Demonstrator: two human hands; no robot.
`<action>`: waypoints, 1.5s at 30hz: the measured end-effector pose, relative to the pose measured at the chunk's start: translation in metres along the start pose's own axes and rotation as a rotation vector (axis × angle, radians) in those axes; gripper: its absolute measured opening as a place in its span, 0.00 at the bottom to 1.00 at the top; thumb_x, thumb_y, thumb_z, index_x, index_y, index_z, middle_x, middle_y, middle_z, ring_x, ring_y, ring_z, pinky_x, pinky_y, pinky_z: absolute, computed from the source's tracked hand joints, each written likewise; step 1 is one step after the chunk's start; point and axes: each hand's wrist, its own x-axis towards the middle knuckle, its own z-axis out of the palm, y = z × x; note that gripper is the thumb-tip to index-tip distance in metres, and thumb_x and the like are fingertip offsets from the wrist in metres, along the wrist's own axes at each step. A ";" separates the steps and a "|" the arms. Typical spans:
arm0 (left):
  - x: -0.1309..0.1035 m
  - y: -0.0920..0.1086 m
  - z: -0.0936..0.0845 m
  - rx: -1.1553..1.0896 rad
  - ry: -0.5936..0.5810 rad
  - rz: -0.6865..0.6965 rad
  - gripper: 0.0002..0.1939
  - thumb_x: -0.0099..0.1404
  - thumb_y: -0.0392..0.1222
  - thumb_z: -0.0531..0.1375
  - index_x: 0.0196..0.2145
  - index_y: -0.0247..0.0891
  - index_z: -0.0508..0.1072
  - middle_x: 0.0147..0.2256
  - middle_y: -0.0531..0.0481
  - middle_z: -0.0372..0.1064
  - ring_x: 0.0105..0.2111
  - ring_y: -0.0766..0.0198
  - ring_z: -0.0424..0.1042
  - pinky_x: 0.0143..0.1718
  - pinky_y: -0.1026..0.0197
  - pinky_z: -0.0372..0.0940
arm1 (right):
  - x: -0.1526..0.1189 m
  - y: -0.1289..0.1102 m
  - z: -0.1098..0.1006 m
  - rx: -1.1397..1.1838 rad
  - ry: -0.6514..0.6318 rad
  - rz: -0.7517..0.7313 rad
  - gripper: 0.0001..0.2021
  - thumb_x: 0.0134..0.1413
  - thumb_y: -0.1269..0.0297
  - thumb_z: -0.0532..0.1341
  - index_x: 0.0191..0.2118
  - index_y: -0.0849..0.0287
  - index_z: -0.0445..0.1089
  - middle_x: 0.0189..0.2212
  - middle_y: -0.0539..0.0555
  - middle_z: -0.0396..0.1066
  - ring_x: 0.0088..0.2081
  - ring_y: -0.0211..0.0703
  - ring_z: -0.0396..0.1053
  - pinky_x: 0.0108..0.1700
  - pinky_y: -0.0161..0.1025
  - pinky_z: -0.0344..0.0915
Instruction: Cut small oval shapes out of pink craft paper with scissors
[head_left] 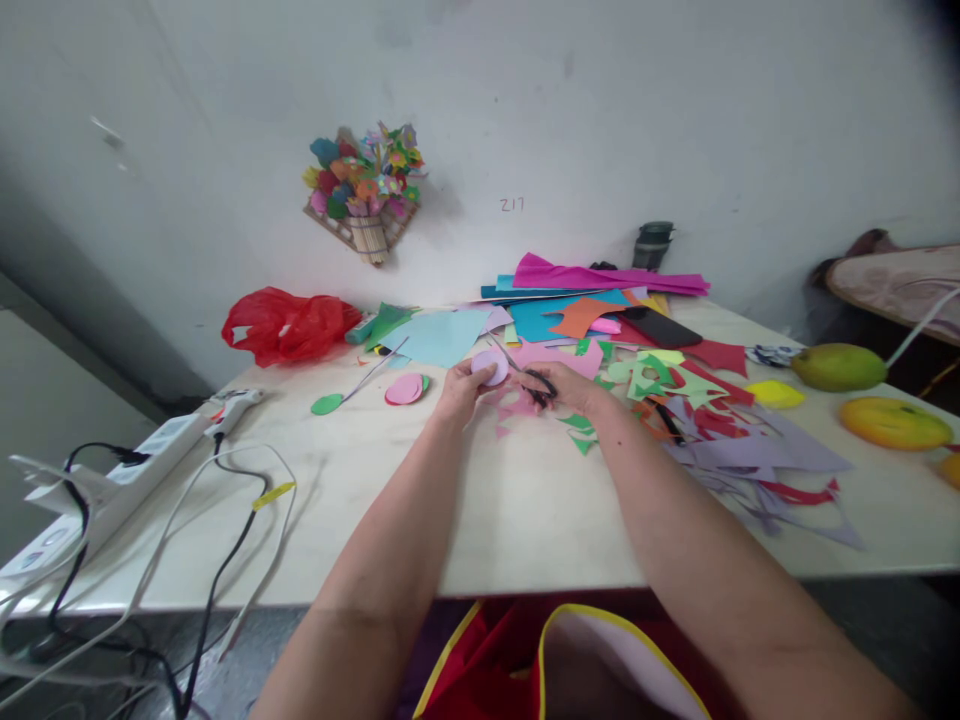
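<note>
My left hand pinches a round lilac paper disc above the middle of the table. Black-handled scissors are held in my right hand, their blades pointing up and left beside the disc. Pink paper scraps lie under and near both hands, and green scraps lie just right of them. Left of my left hand is a small stack of pink discs. A green disc lies farther left, by a thin purple strip.
Coloured offcuts spread over the right side, near a phone and mangoes. Paper sheets lie behind the hands. A red bag is back left. A power strip and cables occupy the left edge.
</note>
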 end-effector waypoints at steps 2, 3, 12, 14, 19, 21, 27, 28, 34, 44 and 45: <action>0.000 0.000 0.000 -0.008 0.003 0.009 0.16 0.42 0.39 0.70 0.30 0.29 0.74 0.27 0.48 0.73 0.27 0.65 0.72 0.37 0.60 0.68 | 0.000 0.000 0.000 0.000 -0.001 -0.007 0.14 0.50 0.55 0.60 0.24 0.60 0.62 0.18 0.50 0.67 0.15 0.34 0.63 0.14 0.30 0.51; 0.000 0.000 0.000 -0.010 0.003 0.011 0.16 0.42 0.39 0.70 0.30 0.29 0.74 0.27 0.48 0.73 0.27 0.66 0.72 0.36 0.60 0.68 | 0.000 0.000 0.000 -0.003 -0.001 -0.008 0.14 0.50 0.55 0.60 0.24 0.60 0.63 0.18 0.50 0.67 0.15 0.33 0.63 0.14 0.30 0.51; 0.000 -0.001 -0.001 -0.021 -0.020 0.024 0.15 0.44 0.39 0.69 0.30 0.30 0.74 0.28 0.48 0.73 0.28 0.65 0.72 0.38 0.59 0.69 | -0.002 -0.004 0.002 -0.012 -0.001 0.016 0.14 0.50 0.55 0.59 0.24 0.60 0.62 0.16 0.49 0.65 0.15 0.33 0.63 0.14 0.30 0.50; 0.001 -0.001 0.000 -0.038 -0.015 0.033 0.14 0.45 0.39 0.69 0.30 0.30 0.74 0.27 0.48 0.73 0.28 0.65 0.73 0.40 0.58 0.69 | 0.000 -0.003 0.003 0.010 -0.001 0.027 0.13 0.50 0.56 0.59 0.24 0.60 0.62 0.16 0.49 0.65 0.15 0.33 0.63 0.13 0.30 0.49; 0.000 -0.001 0.002 -0.078 0.026 0.037 0.15 0.47 0.39 0.68 0.33 0.29 0.73 0.30 0.45 0.74 0.32 0.61 0.75 0.41 0.57 0.68 | 0.003 0.002 0.007 0.019 0.031 0.021 0.13 0.49 0.55 0.60 0.25 0.59 0.62 0.17 0.49 0.66 0.15 0.33 0.63 0.13 0.30 0.49; 0.000 -0.001 0.002 -0.089 0.039 0.030 0.15 0.48 0.38 0.67 0.34 0.29 0.73 0.32 0.44 0.74 0.33 0.60 0.75 0.41 0.57 0.69 | 0.004 0.003 0.008 0.009 0.041 0.022 0.14 0.49 0.55 0.61 0.25 0.59 0.61 0.17 0.48 0.65 0.15 0.33 0.63 0.13 0.29 0.50; -0.001 0.000 0.006 -0.112 0.081 0.017 0.13 0.50 0.36 0.66 0.34 0.28 0.73 0.32 0.44 0.74 0.32 0.61 0.75 0.41 0.58 0.69 | 0.006 0.005 0.010 -0.017 0.048 0.019 0.15 0.48 0.53 0.62 0.26 0.59 0.61 0.17 0.47 0.65 0.15 0.32 0.63 0.14 0.29 0.50; -0.001 0.000 0.006 -0.112 0.090 0.016 0.12 0.50 0.35 0.65 0.34 0.28 0.73 0.32 0.44 0.74 0.32 0.61 0.75 0.41 0.58 0.69 | 0.007 0.005 0.011 -0.022 0.050 0.014 0.15 0.48 0.53 0.62 0.26 0.59 0.61 0.17 0.47 0.65 0.15 0.32 0.63 0.14 0.29 0.50; 0.000 -0.001 0.007 -0.103 0.115 0.028 0.12 0.51 0.35 0.65 0.35 0.27 0.73 0.32 0.43 0.74 0.32 0.61 0.75 0.42 0.56 0.68 | 0.010 0.007 0.013 -0.034 0.080 0.022 0.13 0.47 0.54 0.63 0.27 0.59 0.63 0.17 0.46 0.64 0.14 0.32 0.62 0.13 0.29 0.50; 0.000 -0.002 0.007 -0.111 0.144 0.047 0.10 0.51 0.34 0.64 0.33 0.28 0.73 0.30 0.44 0.74 0.31 0.62 0.74 0.42 0.57 0.68 | 0.009 0.004 0.018 -0.001 0.117 0.056 0.12 0.45 0.57 0.65 0.28 0.59 0.65 0.15 0.45 0.62 0.13 0.31 0.60 0.12 0.29 0.49; 0.001 -0.002 0.007 -0.113 0.146 0.048 0.10 0.51 0.34 0.64 0.33 0.27 0.73 0.30 0.44 0.74 0.31 0.62 0.74 0.42 0.57 0.68 | 0.008 0.003 0.018 0.002 0.122 0.058 0.11 0.45 0.58 0.65 0.28 0.59 0.65 0.15 0.45 0.62 0.13 0.31 0.59 0.12 0.29 0.48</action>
